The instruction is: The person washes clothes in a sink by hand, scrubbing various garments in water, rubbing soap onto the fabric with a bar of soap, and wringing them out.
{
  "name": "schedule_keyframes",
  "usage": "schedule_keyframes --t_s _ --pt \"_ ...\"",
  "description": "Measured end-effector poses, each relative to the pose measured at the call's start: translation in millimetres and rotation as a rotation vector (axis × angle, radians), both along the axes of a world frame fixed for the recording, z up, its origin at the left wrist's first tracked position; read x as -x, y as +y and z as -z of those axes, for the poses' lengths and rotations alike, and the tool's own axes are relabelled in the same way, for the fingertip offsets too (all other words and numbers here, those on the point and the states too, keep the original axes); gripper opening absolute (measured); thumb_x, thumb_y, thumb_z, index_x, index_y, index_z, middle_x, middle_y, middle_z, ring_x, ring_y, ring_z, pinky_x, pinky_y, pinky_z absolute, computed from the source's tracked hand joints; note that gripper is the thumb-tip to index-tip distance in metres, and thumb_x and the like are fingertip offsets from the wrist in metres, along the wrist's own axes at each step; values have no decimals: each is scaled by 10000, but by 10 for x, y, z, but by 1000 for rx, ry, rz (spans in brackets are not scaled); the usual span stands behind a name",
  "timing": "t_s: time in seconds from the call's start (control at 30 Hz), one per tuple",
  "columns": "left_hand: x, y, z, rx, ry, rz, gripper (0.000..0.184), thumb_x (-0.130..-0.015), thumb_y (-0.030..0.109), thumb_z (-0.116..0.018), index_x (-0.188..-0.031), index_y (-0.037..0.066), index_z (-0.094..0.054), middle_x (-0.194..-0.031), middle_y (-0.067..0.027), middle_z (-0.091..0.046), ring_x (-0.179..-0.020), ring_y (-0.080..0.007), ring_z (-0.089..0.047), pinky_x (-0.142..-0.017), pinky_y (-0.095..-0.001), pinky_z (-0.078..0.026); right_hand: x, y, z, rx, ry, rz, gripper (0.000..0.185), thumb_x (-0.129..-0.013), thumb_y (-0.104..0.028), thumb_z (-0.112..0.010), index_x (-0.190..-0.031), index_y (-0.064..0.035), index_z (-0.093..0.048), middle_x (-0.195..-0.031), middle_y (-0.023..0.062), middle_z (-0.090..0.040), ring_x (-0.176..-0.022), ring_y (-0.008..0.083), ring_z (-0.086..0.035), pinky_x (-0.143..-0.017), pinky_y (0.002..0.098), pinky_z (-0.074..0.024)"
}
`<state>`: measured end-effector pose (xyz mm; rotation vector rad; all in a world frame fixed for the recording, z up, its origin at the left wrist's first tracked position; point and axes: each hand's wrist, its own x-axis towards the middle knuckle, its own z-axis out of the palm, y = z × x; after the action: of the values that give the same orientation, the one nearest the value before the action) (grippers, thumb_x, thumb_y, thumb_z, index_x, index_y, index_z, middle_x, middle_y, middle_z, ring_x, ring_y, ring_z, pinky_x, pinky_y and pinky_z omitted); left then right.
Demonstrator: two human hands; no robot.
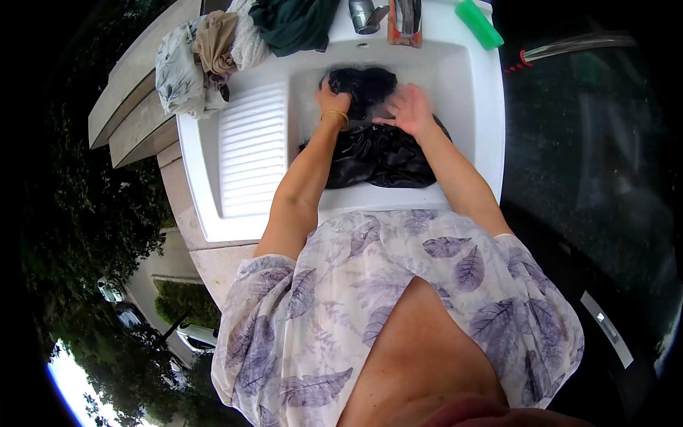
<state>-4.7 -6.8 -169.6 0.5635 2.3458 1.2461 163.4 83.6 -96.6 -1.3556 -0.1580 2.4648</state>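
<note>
In the sink basin (462, 78), a dark wet cloth (364, 84) lies bunched at the back in cloudy water. My left hand (333, 101) is closed on its left side, with part of the fingers hidden by the fabric. A yellow bangle circles that wrist. My right hand (409, 110) is at the right side of the cloth, palm showing and fingers spread, partly in the water. Closer to me, a shiny black garment (380, 158) rests folded along the front of the basin, just below both hands.
Left of the basin is a ribbed washboard (252, 146). On the sink's back left corner lie a patterned cloth (178, 67), a tan cloth (215, 43) and a dark green cloth (293, 25). The faucet (366, 16) stands at the back, with a green object (479, 23) to its right.
</note>
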Motion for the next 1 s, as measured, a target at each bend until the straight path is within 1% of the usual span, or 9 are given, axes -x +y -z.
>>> schedule_keyframes --t_s 0.23,0.4,0.47,0.57,0.7,0.8,0.83,0.93,1.0 --pt "-1249 26 -1760 -195 225 511 345 -584 218 -649 -886 52 -633 -945 -161 -513 -795 -343 -553 -790 -371 -446 -9 176 -93 38 664 -96 417 -866 -457 -441 -1068 -106 -544 -1027 113 -569 -943 266 -553 -833 409 -450" --pt "-1294 78 -1777 -113 550 612 339 -647 409 -700 -662 85 -605 -817 -134 -540 -693 -317 -580 -562 -422 -474 83 -221 188 -146 1055 207 359 -886 -353 -464 -1100 -64 -476 -947 116 -558 -896 234 -554 -770 331 -475" --pt "-1169 176 -1667 -83 569 466 320 -683 381 -684 -593 92 -584 -702 -124 -554 -602 -329 -573 -532 -423 -467 189 -352 444 -609 1010 212 345 -912 -327 -413 -1133 -69 -474 -1019 109 -557 -982 222 -540 -870 352 -451" --pt "-520 383 -1449 216 342 281 366 -737 400 -563 -749 45 -648 -826 -193 -628 -763 -375 -600 -664 -440 -482 264 -291 -503 80 402 -122 311 -938 -262 -365 -1095 -46 -524 -1038 101 -589 -993 223 -570 -872 370 -470" --pt "69 132 -1085 443 196 276 422 -770 432 -501 -861 45 -646 -946 -198 -600 -884 -373 -577 -763 -432 -463 306 -256 -402 -156 389 -225 300 -915 -195 -351 -1051 -9 -543 -1019 115 -621 -900 240 -622 -860 389 -491" --pt "105 -30 -858 433 272 83 458 -787 500 -515 -934 74 -598 -1030 -157 -544 -881 -364 -572 -751 -470 -451 162 -44 -430 -159 177 -168 456 -893 -289 -392 -1232 15 -413 -1246 180 -479 -1121 304 -502 -922 491 -429" --pt "111 -94 -811 426 284 -37 469 -789 518 -521 -964 87 -581 -1057 -140 -525 -881 -358 -572 -746 -482 -447 14 152 -159 -149 23 -188 744 -849 -436 -440 -1401 -40 -138 -1451 199 -121 -1334 372 -161 -938 629 -319" --pt "8 -149 -799 482 329 -87 752 -682 645 -587 -1255 183 -432 -1232 -191 -393 -1073 -394 -472 -845 -502 -416 -231 225 -358 -35 62 -39 804 -842 -542 -380 -1430 -207 54 -1460 109 217 -1334 349 206 -934 708 -209" --pt "-172 -40 -782 473 307 -63 870 -602 660 -650 -1309 214 -412 -1273 -238 -305 -1184 -427 -331 -882 -528 -392 -167 170 -435 -42 76 -80 820 -833 -564 -373 -1426 -218 75 -1463 105 203 -1336 367 184 -913 725 -209"
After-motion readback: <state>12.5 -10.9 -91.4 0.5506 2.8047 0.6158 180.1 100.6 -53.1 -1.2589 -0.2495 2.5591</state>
